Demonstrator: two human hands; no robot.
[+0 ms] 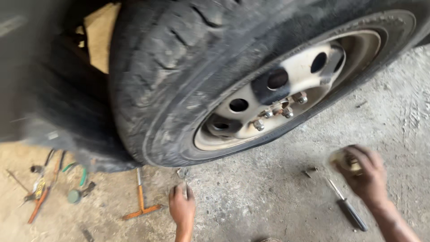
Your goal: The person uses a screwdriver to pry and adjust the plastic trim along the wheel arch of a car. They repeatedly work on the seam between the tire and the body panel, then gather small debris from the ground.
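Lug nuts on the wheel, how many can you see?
4 lug nuts show on the pale rim, in a curved row near the hub: one lower left, then, and one upper right. Others may be hidden.

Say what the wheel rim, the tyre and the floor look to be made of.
White wheel rim: painted metal, likely steel; scuffed, with shiny lug nuts. Black tyre: worn, dusty rubber with tread grooves. Grey floor: rough concrete, gritty and matt.

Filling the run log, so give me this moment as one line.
left hand: on floor, below tyre | right hand: closed on small blurred object | screwdriver: beside right hand | wheel nuts: on
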